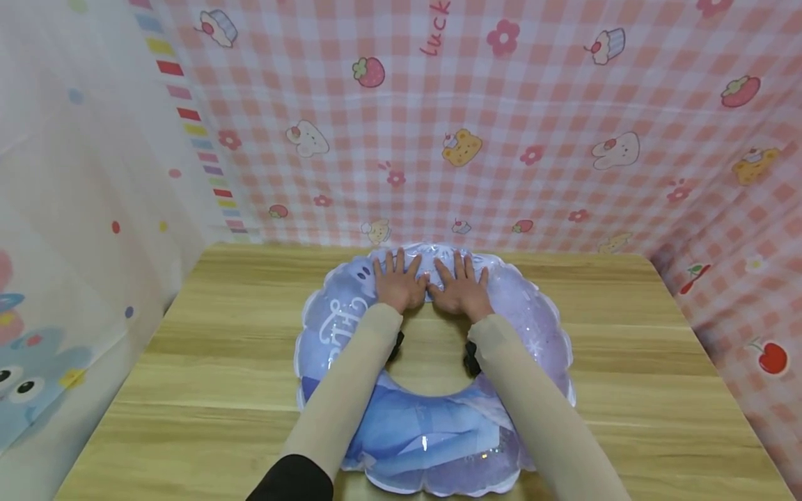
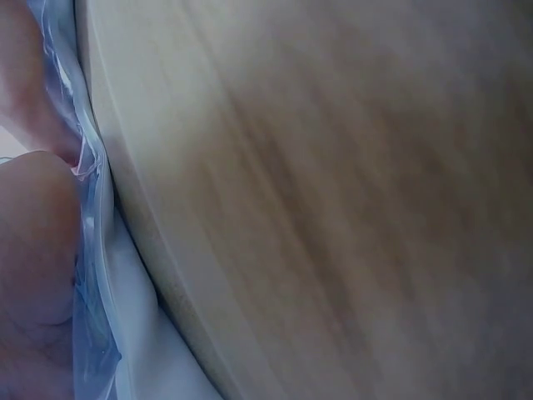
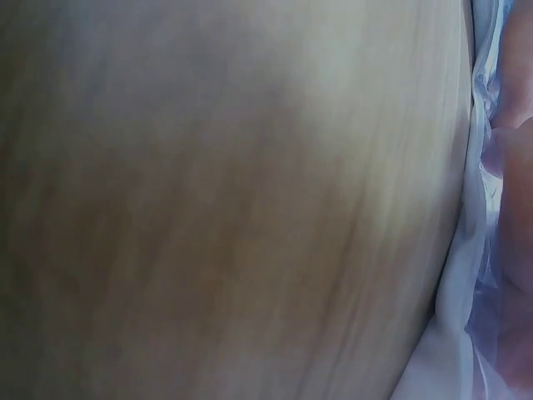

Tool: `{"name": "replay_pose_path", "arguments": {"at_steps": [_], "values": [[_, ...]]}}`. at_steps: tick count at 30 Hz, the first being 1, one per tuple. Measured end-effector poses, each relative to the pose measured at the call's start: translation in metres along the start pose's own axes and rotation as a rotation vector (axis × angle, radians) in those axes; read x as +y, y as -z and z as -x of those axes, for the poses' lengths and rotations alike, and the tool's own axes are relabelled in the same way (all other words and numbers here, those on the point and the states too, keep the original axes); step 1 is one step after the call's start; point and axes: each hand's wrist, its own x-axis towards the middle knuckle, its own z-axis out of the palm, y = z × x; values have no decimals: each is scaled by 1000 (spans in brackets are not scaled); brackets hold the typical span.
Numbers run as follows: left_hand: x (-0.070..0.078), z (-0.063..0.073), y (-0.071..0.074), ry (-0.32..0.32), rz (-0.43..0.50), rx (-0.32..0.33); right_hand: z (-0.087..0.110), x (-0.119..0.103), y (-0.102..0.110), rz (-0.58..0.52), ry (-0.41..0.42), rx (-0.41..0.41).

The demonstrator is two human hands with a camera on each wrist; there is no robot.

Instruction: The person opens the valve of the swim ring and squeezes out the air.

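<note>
The left hand (image 1: 399,285) and right hand (image 1: 462,289) lie spread, grasping nothing, on the far part of a blue-and-purple inflatable ring (image 1: 426,424). It sits mid-tabletop (image 1: 626,348), reaching the back edge, before pink checked cloth (image 1: 426,139).

pink checked cloth (image 1: 451,104) behind wooden table (image 1: 633,348)

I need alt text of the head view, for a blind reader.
A person's left hand and right hand rest, spread out, on the far side of a blue-purple inflatable ring on a wooden table. Pink checked cloth hangs behind.
</note>
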Motion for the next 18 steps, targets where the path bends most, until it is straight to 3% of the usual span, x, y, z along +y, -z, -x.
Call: {"name": "replay_pose_path", "arguments": {"at_steps": [12, 18], "values": [[-2, -1, 1, -2, 18, -22, -5, 1, -2, -28, -17, -43], [-3, 0, 0, -5, 36, -36, -19, 8, -14, -20, -37, -85]]}}
